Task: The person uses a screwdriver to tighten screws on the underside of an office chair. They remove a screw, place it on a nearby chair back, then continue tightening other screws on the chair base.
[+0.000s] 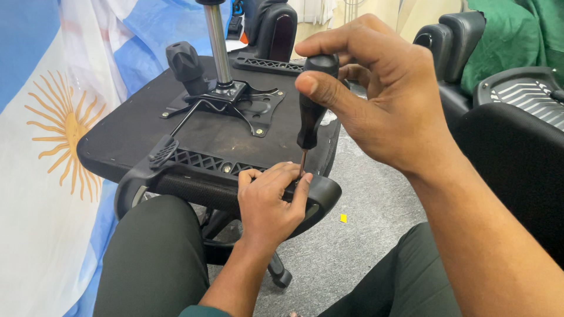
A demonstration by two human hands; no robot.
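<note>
Grey carpet floor [358, 246], a blue-and-white cloth with a yellow sun [53, 135] draped on the left, more black chairs [464, 41] at the back right, a green cloth [523, 29] top right. An upturned office chair seat [135, 129] lies across the person's lap, underside up, with its metal plate [247, 103], gas column [217, 41] and a black knob lever [187, 61] sticking up.

The right hand [388, 100] is closed around the black handle of a screwdriver [311, 105], thumb pressed on the handle's side, fingers wrapped over the top. The screwdriver stands nearly upright, long axis running top to bottom with a slight lean, tip down at the armrest bracket [205, 161] on the near edge of the seat. The left hand [267, 202] rests curled on the armrest [235, 191], fingertips [291, 176] bunched right beside the tip, touching or almost touching the shaft; whether they pinch a screw cannot be told, it's hidden. The tip sits directly below the right hand and just above the left, so the left is the nearer one to the contact spot. A brass screw [227, 169] shows in the bracket to the left of the tip. A small yellow scrap [343, 218] lies on the floor.
</note>
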